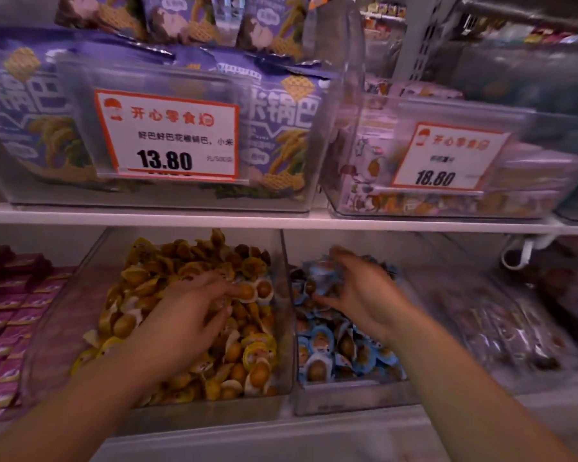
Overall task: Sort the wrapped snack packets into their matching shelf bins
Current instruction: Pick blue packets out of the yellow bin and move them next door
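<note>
Two clear bins are seen side by side on the lower shelf, lower centre of the frame. The left bin (90, 288) is filled with yellow-wrapped packets (244, 348); the right bin (347, 395) is filled with blue-wrapped packets (327, 348). The left hand (194, 311) is pressed palm-down into the yellow heap, fingers curled; a packet at the fingertips (247, 291) appears touched, but whether it is actually pinched cannot be told. The right hand (361, 291) is held over the back of the blue heap, fingers partly closed around a blurred bluish clump, so a loose hold on blue packets is judged likely (motion blur, not certain). A stray packet would be carried sideways across the divider wall between the bins, and each hand is nearest its own bin. No long axis is readable on the small roundish packets. The packets under both palms are hidden, and no clearly misplaced colour can be made out. The upper shelf bins carry price tags (167, 135); the right edge of the frame is smeared.
</note>
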Demonstrator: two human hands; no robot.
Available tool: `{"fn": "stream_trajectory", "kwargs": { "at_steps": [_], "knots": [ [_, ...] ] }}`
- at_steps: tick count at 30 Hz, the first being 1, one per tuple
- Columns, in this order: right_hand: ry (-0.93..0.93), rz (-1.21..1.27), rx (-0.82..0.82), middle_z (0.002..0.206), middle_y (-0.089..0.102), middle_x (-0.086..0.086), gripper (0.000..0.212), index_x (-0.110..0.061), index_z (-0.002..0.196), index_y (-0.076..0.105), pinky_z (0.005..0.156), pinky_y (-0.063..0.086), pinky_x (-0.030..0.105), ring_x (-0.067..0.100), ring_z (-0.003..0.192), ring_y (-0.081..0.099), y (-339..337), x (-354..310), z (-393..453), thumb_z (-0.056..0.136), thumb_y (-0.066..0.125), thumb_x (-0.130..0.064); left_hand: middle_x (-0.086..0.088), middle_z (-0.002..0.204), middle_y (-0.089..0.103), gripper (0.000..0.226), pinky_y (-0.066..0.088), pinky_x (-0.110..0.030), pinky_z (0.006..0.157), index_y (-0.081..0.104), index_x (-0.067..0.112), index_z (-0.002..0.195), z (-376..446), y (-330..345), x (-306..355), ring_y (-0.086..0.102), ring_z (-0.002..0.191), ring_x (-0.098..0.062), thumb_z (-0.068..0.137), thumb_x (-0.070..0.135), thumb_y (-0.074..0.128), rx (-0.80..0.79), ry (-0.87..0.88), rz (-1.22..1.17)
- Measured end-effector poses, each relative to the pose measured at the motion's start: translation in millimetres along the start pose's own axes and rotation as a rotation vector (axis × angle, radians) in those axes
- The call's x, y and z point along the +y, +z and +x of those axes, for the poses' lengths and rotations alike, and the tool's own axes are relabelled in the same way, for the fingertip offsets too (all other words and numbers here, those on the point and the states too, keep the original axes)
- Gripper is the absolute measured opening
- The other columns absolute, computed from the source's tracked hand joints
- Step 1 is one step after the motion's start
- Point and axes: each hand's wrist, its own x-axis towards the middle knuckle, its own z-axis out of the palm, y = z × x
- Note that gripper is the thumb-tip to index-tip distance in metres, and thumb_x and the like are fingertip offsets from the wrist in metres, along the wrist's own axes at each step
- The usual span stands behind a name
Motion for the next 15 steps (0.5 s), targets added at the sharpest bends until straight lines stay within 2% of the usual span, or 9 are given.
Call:
{"fn": "stream_trajectory", "kwargs": {
  "at_steps": [2, 4, 5, 6, 8, 10, 11, 13, 15],
  "knots": [
    [-0.109, -0.333, -0.040, 0.134, 0.050, -0.017, 0.045, -0.041, 0.144, 0.039, 0.092, 0.042, 0.026, 0.006, 0.114, 0.049, 1, -2, 6, 0.100, 0.049, -0.038, 0.015, 0.115, 0.059, 0.031, 0.049, -0.036, 0.093, 0.063, 0.037, 0.120, 2, 0, -2, 0.060, 0.105, -0.010, 0.093, 0.023, 0.062, -0.018, -0.011, 0.043],
    [-0.269, -0.748, 0.079, 0.135, 0.052, -0.017, 0.040, -0.033, 0.140, 0.051, 0.101, 0.034, 0.021, 0.003, 0.123, 0.046, 0, 2, 2, 0.100, 0.047, -0.040, 0.014, 0.119, 0.059, 0.031, 0.049, -0.039, 0.095, 0.061, 0.036, 0.124, 4, -1, -3, 0.059, 0.109, -0.011, 0.094, 0.028, 0.058, -0.028, 0.002, 0.062],
    [-0.349, -0.814, 0.133, 0.130, 0.061, -0.011, 0.033, -0.028, 0.129, 0.062, 0.101, 0.038, 0.024, 0.006, 0.120, 0.052, -1, 6, -2, 0.100, 0.048, -0.037, 0.012, 0.122, 0.060, 0.032, 0.049, -0.041, 0.095, 0.062, 0.034, 0.125, 6, -2, -3, 0.059, 0.110, -0.012, 0.094, 0.031, 0.057, -0.032, 0.019, 0.082],
    [-0.402, -0.793, 0.160, 0.118, 0.068, -0.007, 0.027, -0.025, 0.117, 0.068, 0.096, 0.044, 0.025, 0.007, 0.112, 0.059, -1, 10, -7, 0.100, 0.050, -0.035, 0.010, 0.124, 0.060, 0.033, 0.050, -0.042, 0.096, 0.061, 0.033, 0.126, 8, -4, -3, 0.060, 0.112, -0.013, 0.093, 0.034, 0.056, -0.038, 0.034, 0.099],
    [-0.428, -0.693, 0.090, 0.103, 0.071, -0.014, 0.022, -0.027, 0.110, 0.070, 0.083, 0.047, 0.015, -0.002, 0.099, 0.063, 4, 18, -16, 0.097, 0.055, -0.037, 0.011, 0.130, 0.057, 0.042, 0.048, -0.037, 0.098, 0.059, 0.034, 0.129, 13, -4, 1, 0.057, 0.117, -0.012, 0.089, 0.047, 0.055, -0.085, 0.065, 0.124],
    [-0.405, -0.628, -0.051, 0.107, 0.068, -0.019, 0.033, -0.033, 0.118, 0.064, 0.080, 0.048, 0.008, -0.009, 0.100, 0.062, 15, 26, -25, 0.088, 0.059, -0.046, 0.014, 0.140, 0.048, 0.061, 0.043, -0.030, 0.102, 0.051, 0.037, 0.137, 16, 4, 10, 0.050, 0.126, -0.011, 0.082, 0.065, 0.050, -0.214, 0.103, 0.172],
    [-0.399, -0.629, -0.094, 0.112, 0.066, -0.020, 0.043, -0.033, 0.124, 0.060, 0.082, 0.049, 0.009, -0.010, 0.103, 0.060, 20, 30, -27, 0.084, 0.058, -0.049, 0.014, 0.146, 0.042, 0.072, 0.038, -0.033, 0.107, 0.044, 0.038, 0.142, 16, 12, 15, 0.041, 0.134, -0.012, 0.078, 0.072, 0.048, -0.311, 0.116, 0.204],
    [-0.418, -0.673, -0.101, 0.122, 0.061, -0.016, 0.054, -0.031, 0.133, 0.052, 0.088, 0.052, 0.018, -0.006, 0.109, 0.059, 27, 37, -31, 0.083, 0.059, -0.049, 0.014, 0.156, 0.028, 0.091, 0.024, -0.044, 0.118, 0.029, 0.039, 0.149, 15, 25, 21, 0.017, 0.147, -0.020, 0.070, 0.082, 0.039, -0.474, 0.109, 0.300],
    [-0.447, -0.676, -0.084, 0.125, 0.059, -0.010, 0.051, -0.030, 0.137, 0.049, 0.089, 0.054, 0.026, 0.001, 0.111, 0.060, 29, 40, -32, 0.089, 0.060, -0.042, 0.012, 0.156, 0.026, 0.096, 0.014, -0.049, 0.120, 0.025, 0.038, 0.150, 13, 29, 21, 0.010, 0.148, -0.025, 0.067, 0.085, 0.030, -0.492, 0.097, 0.401]
  ]
}}
